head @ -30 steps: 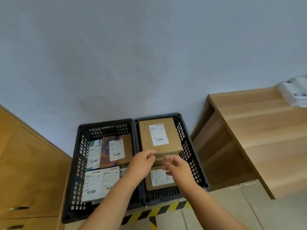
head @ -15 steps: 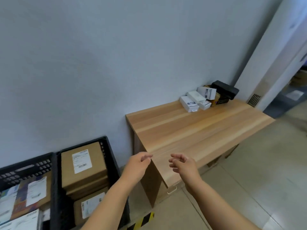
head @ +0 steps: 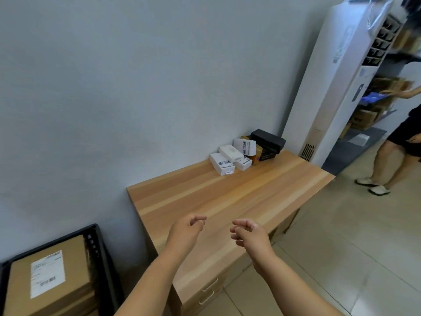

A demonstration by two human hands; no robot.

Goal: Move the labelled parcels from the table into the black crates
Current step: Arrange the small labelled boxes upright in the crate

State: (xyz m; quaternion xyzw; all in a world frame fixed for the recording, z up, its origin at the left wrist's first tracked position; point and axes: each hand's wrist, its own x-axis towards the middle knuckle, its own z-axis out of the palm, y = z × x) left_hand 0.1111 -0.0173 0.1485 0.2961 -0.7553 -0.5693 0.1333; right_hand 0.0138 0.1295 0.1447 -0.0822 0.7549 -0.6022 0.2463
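Both hands hover over the near part of the wooden table [head: 227,197] and hold nothing — the left hand [head: 185,232] and the right hand [head: 249,234] have loosely curled fingers. The white labelled parcels [head: 232,157] lie at the table's far end by the wall, and one black crate [head: 100,254] at near left holds a labelled cardboard box [head: 47,279].

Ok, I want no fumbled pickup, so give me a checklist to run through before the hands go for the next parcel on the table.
1. Left hand free: ok, fingers loosely curled, holding nothing.
2. Right hand free: ok, holding nothing.
3. Parcels left to move: ok, white boxes and a black box sit piled at the table's far corner by the wall.
4. Path across the table: ok, bare wood lies between the hands and the pile.
5. Room in the black crate: cannot tell, a labelled brown parcel fills the visible part.
6. Bystander: ok, standing off past the table's far end.
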